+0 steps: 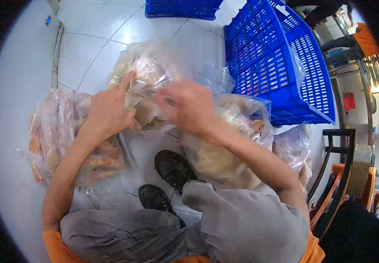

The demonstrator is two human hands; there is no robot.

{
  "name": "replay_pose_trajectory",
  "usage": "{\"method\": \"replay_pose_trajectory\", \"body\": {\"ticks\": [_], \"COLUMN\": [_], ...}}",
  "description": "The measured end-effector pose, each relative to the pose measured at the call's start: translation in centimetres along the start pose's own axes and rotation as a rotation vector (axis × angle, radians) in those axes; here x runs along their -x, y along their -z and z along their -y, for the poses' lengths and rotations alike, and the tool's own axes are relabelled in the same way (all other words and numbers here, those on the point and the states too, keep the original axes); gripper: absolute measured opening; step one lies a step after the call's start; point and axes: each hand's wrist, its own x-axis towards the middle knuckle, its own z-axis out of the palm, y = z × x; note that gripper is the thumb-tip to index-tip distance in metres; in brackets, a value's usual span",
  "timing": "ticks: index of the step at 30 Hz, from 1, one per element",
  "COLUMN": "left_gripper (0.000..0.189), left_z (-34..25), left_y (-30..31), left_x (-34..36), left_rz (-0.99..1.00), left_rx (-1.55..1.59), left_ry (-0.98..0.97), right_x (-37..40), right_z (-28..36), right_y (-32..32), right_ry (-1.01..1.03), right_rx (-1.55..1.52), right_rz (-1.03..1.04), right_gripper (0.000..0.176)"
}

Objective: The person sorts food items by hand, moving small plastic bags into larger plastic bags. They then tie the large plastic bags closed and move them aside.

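Note:
A clear plastic bag (148, 65) of pale, flat pieces sits on the floor in front of me. My left hand (110, 109) rests at its left side, index finger and thumb stretched apart against the plastic. Blurred by motion, my right hand (189, 107) has its fingers pinched together at the gathered top of this bag. Below my left forearm lies another clear bag (62, 127), filled with long pinkish-orange pieces. A third filled bag (224, 153) stands under my right forearm, partly hidden by it.
A smaller tied bag (294, 149) is at the right. Behind it stands a tall blue perforated crate (264, 57), with another blue crate (180, 8) at the top edge. My shoes (172, 168) are between the bags. A dark-framed chair (338, 171) and a person in orange (366, 39) are at the right.

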Motion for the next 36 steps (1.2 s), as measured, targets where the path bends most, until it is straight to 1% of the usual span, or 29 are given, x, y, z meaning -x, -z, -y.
{"method": "replay_pose_trajectory", "body": {"ticks": [2, 3, 5, 6, 8, 9, 10, 11, 12, 13, 14, 15, 16, 18, 19, 20, 22, 23, 24, 26, 27, 28, 30, 31, 32, 33, 34, 35, 36], "left_gripper": [0.093, 0.093, 0.098, 0.098, 0.097, 0.096, 0.096, 0.092, 0.089, 0.089, 0.088, 0.088, 0.088, 0.082, 0.077, 0.077, 0.071, 0.069, 0.069, 0.069, 0.060, 0.060, 0.047, 0.047, 0.040, 0.033, 0.033, 0.032, 0.030], "left_z": [0.9, 0.8, -0.5, -0.8, -1.4, -1.8, -2.3, -2.8, -3.2, -3.7, -4.0, -4.3, -4.6, -4.6, -4.8, -4.8, -5.5, -6.7, -7.5, -8.6, -8.8, -9.0, -8.6, -8.1, -7.8, -7.5, -7.3, -7.5, -7.0], "left_y": [-1.3, -1.2, -1.0, -1.6, -2.8, -3.1, -3.5, -3.8, -4.0, -4.3, -4.4, -4.7, -5.0, -5.5, -5.3, -5.7, -6.7, -8.2, -7.9, -7.8, -7.7, -7.5, -6.0, -5.8, -6.0, -6.0, -6.4, -7.5, -7.7], "left_x": [-0.3, -0.1, 0.6, 1.1, 2.3, 3.0, 3.4, 3.8, 4.2, 4.6, 4.9, 5.1, 5.2, 5.1, 5.4, 5.3, 5.3, 4.6, 4.6, 4.3, 4.3, 3.8, 2.8, 2.6, 2.3, 2.2, 2.6, 3.1, 3.9], "left_rz": [-0.045, -0.051, 0.007, -0.020, -0.063, -0.072, -0.091, -0.094, -0.098, -0.112, -0.116, -0.118, -0.124, -0.162, -0.172, -0.176, -0.192, -0.240, -0.239, -0.143, -0.217, -0.217, 0.175, 0.172, 0.238, 0.303, 0.299, 0.034, -0.234], "left_rx": [-0.011, -0.012, 0.012, 0.014, 0.050, 0.086, 0.096, 0.081, 0.067, 0.081, 0.093, 0.103, 0.115, 0.103, 0.110, 0.122, 0.253, 0.210, 0.229, 0.058, 0.002, 0.028, -0.005, 0.015, 0.126, 0.230, 0.235, 0.361, 0.478], "left_ry": [-0.023, -0.002, 0.008, -0.024, -0.086, -0.123, -0.085, -0.095, -0.107, -0.067, -0.098, -0.130, -0.095, -0.219, -0.183, -0.158, -0.133, -0.101, -0.079, 0.010, 0.018, 0.047, -0.154, -0.147, -0.201, -0.258, -0.261, -0.149, -0.030], "right_x": [-1.4, -1.7, -2.7, -2.8, -2.9, -3.5, -4.3, -5.3, -6.4, -7.6, -8.7, -10.0, -11.2, -13.8, -14.7, -15.7, -16.9, -17.2, -17.0, -16.5, -16.0, -15.5, -14.4, -13.9, -13.6, -13.5, -13.4, -13.1, -12.7], "right_z": [-3.6, -5.2, -7.7, -7.5, -6.6, -6.6, -6.6, -6.5, -6.2, -6.0, -5.6, -4.8, -4.2, -3.0, -2.6, -2.1, -1.2, -0.3, 0.7, 2.6, 4.2, 5.2, 6.7, 8.0, 7.8, 7.4, 7.1, 6.6, 6.0], "right_y": [-0.3, -0.5, -0.4, 0.3, 2.0, 2.7, 3.2, 3.7, 3.8, 3.9, 3.8, 3.7, 3.5, 2.5, 1.9, 1.6, 1.6, 2.6, 2.5, 1.6, 0.7, -0.1, -1.4, -1.6, -1.8, -1.9, -2.0, -1.9, -1.8], "right_ry": [0.147, 0.168, 0.396, 0.431, 0.087, 0.124, 0.012, -0.102, -0.071, 0.037, 0.144, 0.204, 0.228, 0.426, 0.405, 0.422, 0.151, 0.134, 0.141, 0.442, 0.512, 0.527, 0.715, 0.640, 0.638, 0.643, 0.647, 0.645, 0.629], "right_rx": [0.179, 0.172, 0.061, 0.049, -0.156, -0.149, -0.156, -0.159, -0.147, -0.097, -0.054, -0.040, -0.042, 0.090, 0.109, 0.109, 0.116, 0.099, 0.104, 0.399, 0.284, 0.290, 0.436, 0.507, 0.513, 0.497, 0.479, 0.481, 0.373], "right_rz": [-0.579, -0.572, -0.467, -0.449, -0.232, -0.208, -0.157, -0.104, -0.076, -0.152, -0.229, -0.223, -0.194, -0.112, -0.014, 0.010, 0.286, 0.341, 0.369, 0.197, 0.214, 0.249, 0.526, 0.550, 0.564, 0.522, 0.477, 0.478, 0.415], "right_gripper": [0.035, 0.035, 0.028, 0.028, 0.023, 0.023, 0.025, 0.028, 0.028, 0.029, 0.031, 0.038, 0.038, 0.043, 0.045, 0.045, 0.038, 0.030, 0.030, 0.030, 0.032, 0.032, 0.030, 0.029, 0.029, 0.029, 0.029, 0.029, 0.026]}}
